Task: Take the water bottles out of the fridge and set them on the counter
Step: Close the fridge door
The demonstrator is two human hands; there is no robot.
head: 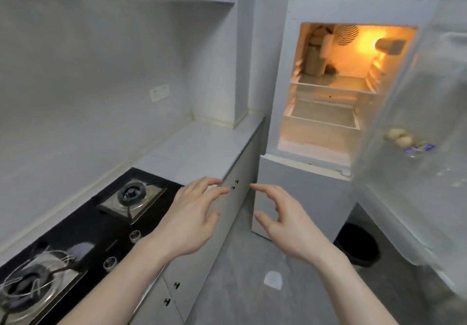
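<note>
You find no text you can read here. The small blue-and-white packet (pixel 419 147) on the shelf of the open white fridge door (pixel 417 112) bears print, but it is too blurred for you to make out.

The room is dim and bluish-grey. The one warm light is an orange bulb inside the open fridge (pixel 336 84), glaring at its upper right and washing out detail around it. The fridge door (pixel 417 135), right of it, is smeared and soft. Straight edges bow towards the frame's borders. Shadow pools under the door.
</note>
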